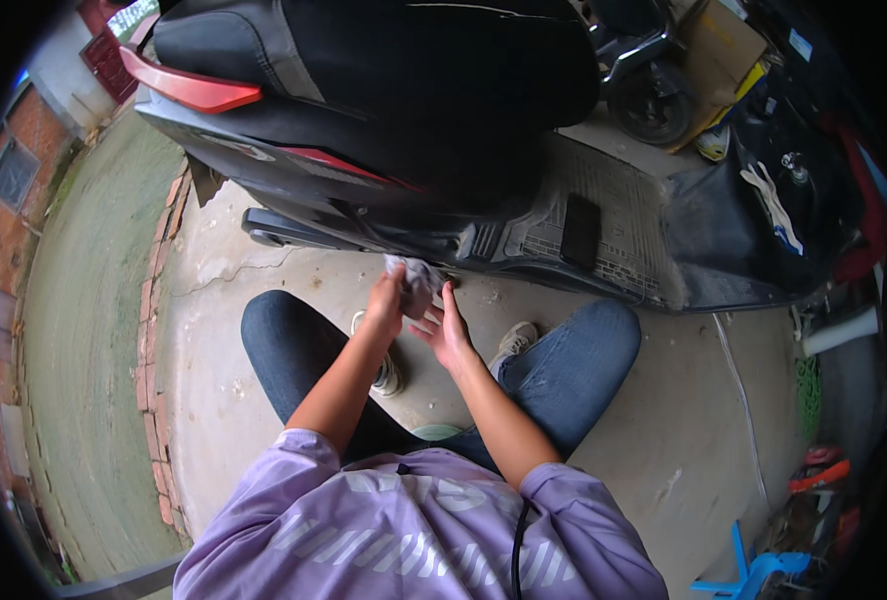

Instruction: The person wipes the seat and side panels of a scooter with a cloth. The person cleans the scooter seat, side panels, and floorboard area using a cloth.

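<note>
My left hand (388,301) grips a crumpled greyish cloth (418,286) above the concrete floor, between my knees and the scooter. Close to the cloth's right side is my right hand (447,328), its fingers spread and palm towards the cloth. I cannot tell whether its fingertips touch the fabric. Just beyond both hands stands a black electric scooter (443,202) with a red rear trim (195,84). A dark phone-like slab (581,231) lies on its ridged footboard (631,262).
A pale glove (770,199) hangs at the scooter's front. Behind it are another scooter's wheel (653,105) and a cardboard box (725,56). A white cable (736,390) crosses the floor at right, near a blue plastic object (762,574). Bricks (147,375) edge the floor at left.
</note>
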`<state>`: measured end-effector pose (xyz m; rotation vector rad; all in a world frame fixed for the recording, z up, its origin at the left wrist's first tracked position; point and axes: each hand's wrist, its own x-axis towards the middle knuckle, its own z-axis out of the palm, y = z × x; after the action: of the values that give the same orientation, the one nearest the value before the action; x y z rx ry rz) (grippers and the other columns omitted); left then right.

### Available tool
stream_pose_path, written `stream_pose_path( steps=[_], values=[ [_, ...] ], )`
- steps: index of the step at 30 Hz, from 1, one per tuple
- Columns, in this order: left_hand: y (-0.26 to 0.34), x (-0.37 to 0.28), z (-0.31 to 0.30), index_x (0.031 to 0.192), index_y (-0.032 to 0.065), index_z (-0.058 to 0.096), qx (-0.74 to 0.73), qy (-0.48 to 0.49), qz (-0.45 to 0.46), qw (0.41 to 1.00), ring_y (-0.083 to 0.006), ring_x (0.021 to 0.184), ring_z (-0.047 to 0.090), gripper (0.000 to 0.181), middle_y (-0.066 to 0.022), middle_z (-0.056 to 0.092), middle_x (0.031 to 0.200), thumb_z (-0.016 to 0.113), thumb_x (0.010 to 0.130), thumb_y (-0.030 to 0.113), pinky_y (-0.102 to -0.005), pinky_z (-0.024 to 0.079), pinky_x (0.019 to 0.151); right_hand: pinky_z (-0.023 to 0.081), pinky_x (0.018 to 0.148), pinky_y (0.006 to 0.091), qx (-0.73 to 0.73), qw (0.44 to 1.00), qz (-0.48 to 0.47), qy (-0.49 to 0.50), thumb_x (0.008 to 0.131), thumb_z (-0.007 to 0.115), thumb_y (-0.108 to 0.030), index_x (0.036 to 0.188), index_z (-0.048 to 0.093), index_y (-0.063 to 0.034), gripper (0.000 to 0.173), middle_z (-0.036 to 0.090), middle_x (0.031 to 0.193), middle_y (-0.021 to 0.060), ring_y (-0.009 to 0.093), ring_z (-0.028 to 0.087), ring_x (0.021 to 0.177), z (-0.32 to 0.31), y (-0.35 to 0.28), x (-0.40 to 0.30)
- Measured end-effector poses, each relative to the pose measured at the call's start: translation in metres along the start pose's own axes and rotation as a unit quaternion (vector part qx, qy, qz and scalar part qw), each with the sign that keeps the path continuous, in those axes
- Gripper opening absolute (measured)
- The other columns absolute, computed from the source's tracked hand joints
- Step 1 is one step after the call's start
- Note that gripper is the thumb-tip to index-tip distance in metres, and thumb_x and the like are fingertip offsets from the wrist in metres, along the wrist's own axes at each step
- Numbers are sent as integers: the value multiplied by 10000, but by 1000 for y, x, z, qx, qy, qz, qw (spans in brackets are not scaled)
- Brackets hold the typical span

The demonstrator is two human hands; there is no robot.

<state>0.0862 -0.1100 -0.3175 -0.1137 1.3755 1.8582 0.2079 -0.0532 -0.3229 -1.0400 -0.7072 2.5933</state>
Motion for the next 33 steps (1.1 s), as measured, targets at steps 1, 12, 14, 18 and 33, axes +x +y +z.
stream_pose_path(
  steps=[1,12,14,18,33],
  values=[
    [-28,12,-14,1149,34,579,5,-26,-33,999,-213,942,641,300,-92,665,1029,508,1012,292,-343,522,841,493,883,413,42,997,32,-52,900,504,-689,1263,540,-167,637,614,1185,4,170,549,1122,8,4,0],
    [-31,-20,23,1236,70,591,298,52,169,938,-258,1390,356,379,-121,405,1471,658,874,159,-370,288,1109,528,892,438,315,947,-11,-69,993,375,-272,1096,647,-71,354,677,1136,104,260,652,991,-58,-28,105],
    [-23,-26,20,1174,68,601,202,32,150,967,-215,1216,472,291,-97,515,1288,643,890,114,-331,354,1042,520,922,445,380,923,-50,-37,997,374,-277,1086,640,-83,341,679,1103,76,249,647,1001,-82,-41,107],
    [-14,-30,32,1138,55,599,126,13,104,986,-119,1018,518,214,-12,584,1100,590,930,103,-281,390,943,522,894,411,368,875,-252,188,1012,483,-264,1124,583,-83,235,648,1127,50,217,632,1017,-113,-84,94],
    [-14,-40,39,1073,79,615,85,7,116,990,-92,951,551,126,19,602,1016,558,962,93,-270,447,857,485,906,383,179,892,-254,329,864,576,-139,1221,488,-31,383,567,1172,98,223,568,1032,-47,-49,75]
  ],
)
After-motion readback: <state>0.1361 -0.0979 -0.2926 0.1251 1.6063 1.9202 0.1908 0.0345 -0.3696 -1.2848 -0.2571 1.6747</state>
